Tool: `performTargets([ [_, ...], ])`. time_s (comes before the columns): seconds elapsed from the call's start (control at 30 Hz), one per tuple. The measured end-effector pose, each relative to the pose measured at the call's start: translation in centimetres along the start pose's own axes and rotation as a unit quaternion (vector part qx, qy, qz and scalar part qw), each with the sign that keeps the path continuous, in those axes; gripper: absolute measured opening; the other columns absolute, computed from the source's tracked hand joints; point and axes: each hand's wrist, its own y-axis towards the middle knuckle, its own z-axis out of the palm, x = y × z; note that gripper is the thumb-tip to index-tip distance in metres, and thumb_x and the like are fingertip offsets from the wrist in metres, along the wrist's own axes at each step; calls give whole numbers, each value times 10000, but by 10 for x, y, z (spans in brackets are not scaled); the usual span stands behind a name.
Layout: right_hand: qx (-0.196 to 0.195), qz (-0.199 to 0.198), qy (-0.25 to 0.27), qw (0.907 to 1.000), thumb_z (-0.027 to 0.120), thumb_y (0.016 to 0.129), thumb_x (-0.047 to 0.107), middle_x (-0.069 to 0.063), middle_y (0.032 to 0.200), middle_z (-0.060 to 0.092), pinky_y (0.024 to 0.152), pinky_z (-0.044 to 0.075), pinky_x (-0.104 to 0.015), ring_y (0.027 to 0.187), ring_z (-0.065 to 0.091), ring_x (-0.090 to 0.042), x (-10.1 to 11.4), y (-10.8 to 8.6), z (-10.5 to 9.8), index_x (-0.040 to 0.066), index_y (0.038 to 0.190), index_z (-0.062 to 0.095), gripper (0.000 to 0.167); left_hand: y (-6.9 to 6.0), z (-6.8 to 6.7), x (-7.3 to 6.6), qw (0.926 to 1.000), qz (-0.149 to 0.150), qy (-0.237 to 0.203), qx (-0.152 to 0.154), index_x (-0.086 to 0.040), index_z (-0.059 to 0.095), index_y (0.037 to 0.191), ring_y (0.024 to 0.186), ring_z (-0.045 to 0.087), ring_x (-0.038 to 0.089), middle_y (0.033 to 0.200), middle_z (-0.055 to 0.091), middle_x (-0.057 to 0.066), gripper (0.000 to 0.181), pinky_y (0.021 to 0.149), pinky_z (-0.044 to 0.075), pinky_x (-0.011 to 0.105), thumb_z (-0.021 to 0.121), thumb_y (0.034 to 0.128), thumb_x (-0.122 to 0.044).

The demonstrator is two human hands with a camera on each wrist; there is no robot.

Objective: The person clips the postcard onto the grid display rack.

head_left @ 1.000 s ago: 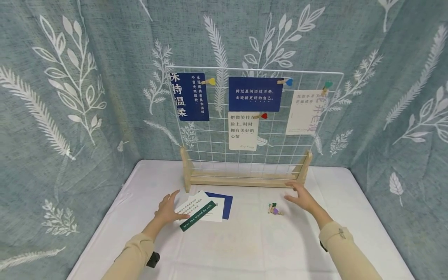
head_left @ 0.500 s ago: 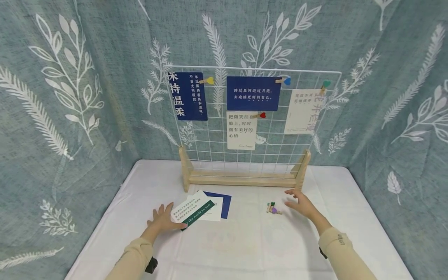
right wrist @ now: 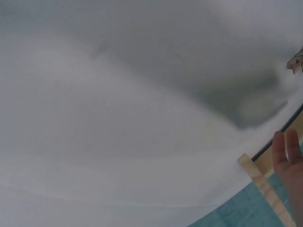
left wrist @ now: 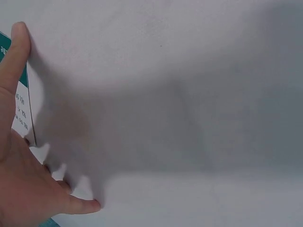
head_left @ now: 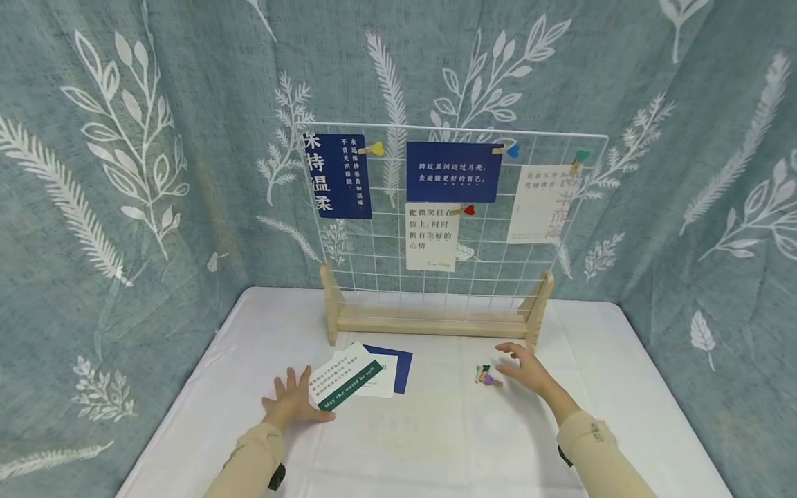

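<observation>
We see the left hand (head_left: 292,402) spread wide at the near left edge of a loose group of cards, its thumb beside the corner of the topmost one, a green-and-white card (head_left: 347,373); whether the thumb touches it, we cannot tell. That card lies slantwise over a white card (head_left: 380,384), and a blue card (head_left: 404,366) shows from underneath, all on the white cloth (head_left: 405,456). To the right we find the right hand (head_left: 526,368) with its fingers apart and slightly bent, pinching nothing, just beside a small cluster of clips (head_left: 488,379) with green and purple heads. Behind stands a white wire grid on a wooden base (head_left: 429,324), and on it we count four clipped cards — a tall blue card (head_left: 344,183) under a yellow heart clip (head_left: 377,149), a wide blue card (head_left: 454,185), and two pale ones, the middle one hanging lowest.
</observation>
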Motion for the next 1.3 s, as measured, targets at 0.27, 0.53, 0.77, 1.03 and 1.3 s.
performTargets([
  [0.27, -21, -92, 41, 9999, 630, 873, 63, -323, 1226, 518, 971, 388, -604, 1144, 468, -494, 4, -1, 10, -106, 1240, 481, 430, -4, 10, -2, 9995, -24, -199, -234, 59, 240, 1386, 1296, 30, 671, 1453, 66, 427, 1138, 907, 101, 849, 878, 571, -414],
  [0.53, 17, 2, 5, 10000, 632, 866, 50, -315, 1202, 533, 962, 401, -589, 1127, 486, -487, 9, 2, 21, -93, 1218, 505, 401, -4, 12, -8, 9981, -493, -197, -328, 54, 253, 1348, 1294, 123, 641, 1412, 169, 394, 1116, 900, 166, 839, 912, 532, -328],
  [0.77, -264, 199, -94, 9994, 624, 868, 51, -301, 1174, 560, 963, 417, -569, 1105, 515, -479, 14, 5, 29, -86, 1182, 539, 353, -4, 10, -11, 9984, -441, 36, -349, 48, 246, 1351, 1219, 219, 676, 1328, 256, 404, 1121, 883, 277, 800, 911, 533, -333],
  [1.03, -718, 503, -444, 9952, 628, 869, 90, -290, 1141, 587, 920, 451, -552, 1044, 559, -454, 16, 15, 34, -65, 1137, 571, 315, -3, 2, -14, 9983, -260, 258, -451, 34, 262, 1336, 1137, 321, 645, 1214, 336, 359, 1088, 844, 363, 741, 905, 545, -346],
  [1.3, -711, 791, -718, 9917, 623, 872, 102, -287, 1129, 600, 941, 438, -562, 1072, 553, -458, 17, 16, 34, -65, 1096, 594, 281, -2, 3, -11, 9981, -30, 228, -578, 42, 254, 1340, 1088, 372, 629, 1137, 388, 333, 1095, 809, 387, 723, 897, 548, -358],
])
